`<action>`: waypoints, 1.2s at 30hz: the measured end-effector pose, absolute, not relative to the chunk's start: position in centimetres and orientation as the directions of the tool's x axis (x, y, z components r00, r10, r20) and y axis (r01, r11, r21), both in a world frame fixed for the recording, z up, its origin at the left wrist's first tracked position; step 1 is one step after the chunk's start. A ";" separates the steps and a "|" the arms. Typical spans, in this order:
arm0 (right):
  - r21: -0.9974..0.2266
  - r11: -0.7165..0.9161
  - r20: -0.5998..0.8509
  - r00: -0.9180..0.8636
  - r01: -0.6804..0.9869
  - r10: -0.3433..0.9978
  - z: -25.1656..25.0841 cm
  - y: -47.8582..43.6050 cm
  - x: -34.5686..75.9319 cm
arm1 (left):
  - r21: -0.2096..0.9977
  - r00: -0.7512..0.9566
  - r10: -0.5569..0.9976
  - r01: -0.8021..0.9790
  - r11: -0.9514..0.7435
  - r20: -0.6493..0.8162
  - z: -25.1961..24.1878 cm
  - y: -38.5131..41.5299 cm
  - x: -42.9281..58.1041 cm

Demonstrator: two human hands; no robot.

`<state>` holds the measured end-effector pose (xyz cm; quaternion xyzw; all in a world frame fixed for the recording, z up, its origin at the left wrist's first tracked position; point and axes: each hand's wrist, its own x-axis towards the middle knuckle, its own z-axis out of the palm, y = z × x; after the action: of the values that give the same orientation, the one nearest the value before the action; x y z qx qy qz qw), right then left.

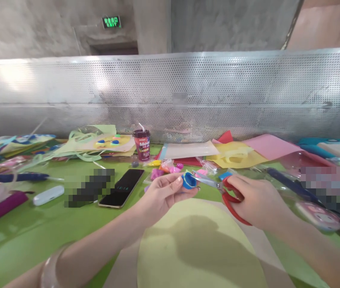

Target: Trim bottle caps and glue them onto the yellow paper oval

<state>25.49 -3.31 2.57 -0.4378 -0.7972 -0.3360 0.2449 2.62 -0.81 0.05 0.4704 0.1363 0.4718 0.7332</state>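
My left hand (165, 192) pinches a small blue piece (189, 181) with a pale yellow-green line on it, perhaps modelling clay. In my right hand (255, 200) is a pair of scissors (231, 200) with red handles, fingers through the loops. Their metal blades point left and reach the blue piece; whether they cut into it I cannot tell. Below both hands lies a large pale yellow rounded paper shape (199, 248) on a whitish sheet (124, 264). A shadow falls across the yellow paper.
A phone (122, 188) and a white oblong case (49, 195) lie left on the green table (76, 236). A purple drink cup (142, 145) with a straw stands behind. Several colourful clay packets, yellow paper (238, 154) and pink paper (273, 146) lie before a perforated metal barrier (217, 88).
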 end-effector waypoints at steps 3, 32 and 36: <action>0.350 0.353 0.660 -0.496 0.868 0.565 2.3 -3.4 25.5 | 0.820 0.480 0.842 -0.567 0.083 0.246 0.1 -0.7 2.8; -0.791 -0.110 -0.237 -0.136 0.602 0.962 2.8 -4.5 23.2 | 0.822 0.475 0.870 -0.544 0.170 0.135 0.7 -0.6 2.4; -0.763 -0.060 -0.170 -0.111 0.643 0.979 2.4 -4.1 23.7 | 0.822 0.480 0.865 -0.545 0.165 0.145 0.5 -0.5 2.5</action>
<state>23.67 -4.09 2.36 -0.6270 -0.6470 0.3698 0.2270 2.48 -0.49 0.53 0.4370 0.1831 0.4761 0.7408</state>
